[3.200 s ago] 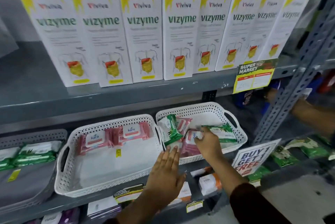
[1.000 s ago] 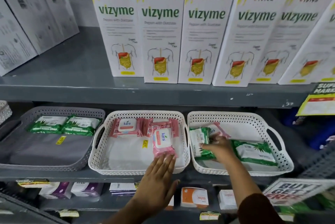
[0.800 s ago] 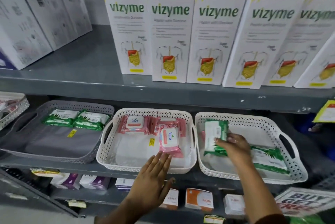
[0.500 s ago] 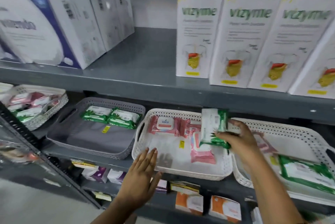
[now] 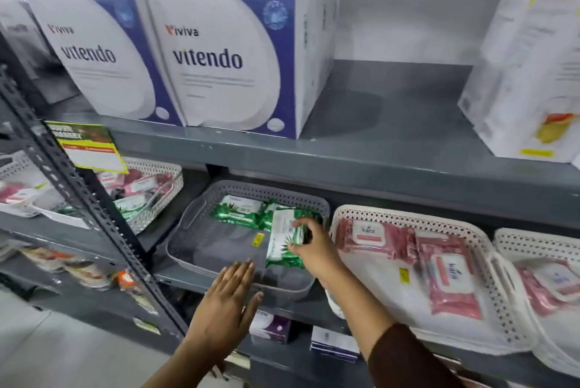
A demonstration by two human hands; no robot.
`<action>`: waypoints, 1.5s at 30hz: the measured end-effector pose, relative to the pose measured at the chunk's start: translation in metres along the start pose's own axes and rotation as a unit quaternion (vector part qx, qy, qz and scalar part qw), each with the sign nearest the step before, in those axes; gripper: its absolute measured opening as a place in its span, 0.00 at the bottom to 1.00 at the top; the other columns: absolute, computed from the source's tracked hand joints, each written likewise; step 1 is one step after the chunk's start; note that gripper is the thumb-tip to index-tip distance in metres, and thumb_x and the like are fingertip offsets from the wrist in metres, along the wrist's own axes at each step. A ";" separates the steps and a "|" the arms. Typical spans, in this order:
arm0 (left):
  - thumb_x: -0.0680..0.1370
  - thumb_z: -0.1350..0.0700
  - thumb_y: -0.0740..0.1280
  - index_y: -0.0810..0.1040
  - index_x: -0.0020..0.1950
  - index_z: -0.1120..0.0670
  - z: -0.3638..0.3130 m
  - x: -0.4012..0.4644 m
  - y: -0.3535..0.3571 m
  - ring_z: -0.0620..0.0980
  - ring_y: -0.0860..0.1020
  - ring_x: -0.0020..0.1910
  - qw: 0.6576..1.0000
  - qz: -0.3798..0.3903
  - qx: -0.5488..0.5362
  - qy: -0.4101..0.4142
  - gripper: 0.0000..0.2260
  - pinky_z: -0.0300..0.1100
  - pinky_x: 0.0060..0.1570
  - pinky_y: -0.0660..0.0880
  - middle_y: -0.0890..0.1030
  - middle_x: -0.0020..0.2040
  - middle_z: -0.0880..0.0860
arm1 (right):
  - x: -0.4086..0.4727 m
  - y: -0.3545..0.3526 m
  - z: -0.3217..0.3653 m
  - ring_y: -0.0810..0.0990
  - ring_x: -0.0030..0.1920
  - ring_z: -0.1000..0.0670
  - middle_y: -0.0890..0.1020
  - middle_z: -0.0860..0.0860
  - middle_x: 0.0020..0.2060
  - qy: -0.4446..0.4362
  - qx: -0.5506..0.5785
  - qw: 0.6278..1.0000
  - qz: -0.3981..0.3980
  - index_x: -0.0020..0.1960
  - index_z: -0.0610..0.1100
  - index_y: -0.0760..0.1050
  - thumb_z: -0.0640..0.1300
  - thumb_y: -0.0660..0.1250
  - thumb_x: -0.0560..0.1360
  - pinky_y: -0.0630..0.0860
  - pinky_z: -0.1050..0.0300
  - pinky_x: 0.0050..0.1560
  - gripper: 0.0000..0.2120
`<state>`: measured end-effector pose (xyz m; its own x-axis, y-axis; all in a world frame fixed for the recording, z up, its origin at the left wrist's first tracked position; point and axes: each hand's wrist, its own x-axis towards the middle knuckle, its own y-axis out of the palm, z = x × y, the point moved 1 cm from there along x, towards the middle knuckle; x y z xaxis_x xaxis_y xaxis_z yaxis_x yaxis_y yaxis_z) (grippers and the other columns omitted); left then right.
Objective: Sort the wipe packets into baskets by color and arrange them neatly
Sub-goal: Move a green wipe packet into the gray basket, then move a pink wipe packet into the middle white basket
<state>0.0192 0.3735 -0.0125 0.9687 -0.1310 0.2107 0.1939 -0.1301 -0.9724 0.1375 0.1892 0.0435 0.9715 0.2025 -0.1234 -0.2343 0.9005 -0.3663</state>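
My right hand (image 5: 314, 248) grips a green wipe packet (image 5: 282, 240) inside the grey basket (image 5: 194, 230), just in front of two green packets (image 5: 238, 210) lying at the basket's back. My left hand (image 5: 227, 303) is flat and open at the grey basket's front rim, holding nothing. To the right, a white basket (image 5: 405, 215) holds pink wipe packets (image 5: 448, 281). Another white basket (image 5: 508, 240) at the far right edge holds a pink packet (image 5: 555, 281).
A slotted metal upright (image 5: 94, 215) crosses the left side. Behind it another white basket (image 5: 166, 190) holds mixed pink and green packets. White and blue boxes (image 5: 219, 58) stand on the shelf above, and small cartons (image 5: 271, 326) sit on the shelf below.
My right hand lifted a green packet out of the far right white basket and carried it left into the grey basket. My left hand slid left along the shelf edge. The view panned left.
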 end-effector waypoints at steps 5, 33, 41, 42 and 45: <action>0.82 0.41 0.50 0.72 0.71 0.59 0.007 0.000 0.006 0.54 0.72 0.68 1.000 0.001 -0.007 0.010 0.28 0.46 0.71 0.56 0.74 0.69 0.55 | 0.017 0.038 -0.006 0.81 0.45 0.44 0.81 0.41 0.56 0.017 -0.138 0.990 0.010 0.66 0.50 0.74 0.33 0.60 0.77 0.78 0.52 0.42 0.21; 0.82 0.41 0.50 0.74 0.70 0.59 -0.279 0.062 0.048 0.55 0.71 0.69 0.979 0.003 -0.079 0.190 0.28 0.46 0.68 0.66 0.74 0.69 0.54 | -0.101 -0.337 -0.151 0.82 0.41 0.45 0.85 0.43 0.47 0.129 -0.172 0.921 -0.324 0.53 0.42 0.79 0.40 0.72 0.71 0.76 0.60 0.39 0.11; 0.82 0.38 0.52 0.69 0.74 0.54 -0.298 0.062 0.053 0.52 0.68 0.71 0.989 0.003 -0.001 0.145 0.28 0.48 0.70 0.64 0.72 0.71 0.50 | -0.081 -0.385 -0.191 0.79 0.43 0.48 0.83 0.43 0.55 0.192 -0.227 0.925 -0.238 0.66 0.43 0.73 0.39 0.78 0.64 0.70 0.65 0.32 0.31; 0.82 0.38 0.52 0.67 0.75 0.54 -0.299 0.061 0.053 0.53 0.66 0.72 0.989 -0.004 0.005 0.147 0.28 0.49 0.71 0.61 0.69 0.72 0.50 | -0.080 -0.388 -0.195 0.79 0.42 0.48 0.83 0.43 0.55 0.183 -0.216 0.926 -0.249 0.65 0.42 0.74 0.38 0.79 0.63 0.70 0.65 0.33 0.31; 0.82 0.38 0.52 0.64 0.76 0.53 -0.301 0.055 0.053 0.55 0.62 0.74 0.990 -0.009 0.018 0.140 0.28 0.52 0.67 0.56 0.65 0.74 0.50 | -0.086 -0.390 -0.197 0.81 0.46 0.44 0.83 0.43 0.52 0.161 -0.187 0.929 -0.275 0.61 0.43 0.74 0.38 0.80 0.61 0.77 0.56 0.43 0.31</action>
<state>0.0363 0.0632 -0.0224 0.8855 -0.3964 0.2423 0.2203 -0.1009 -0.9702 0.1383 -0.2553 0.0152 0.9010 -0.4282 -0.0695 0.2394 0.6244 -0.7435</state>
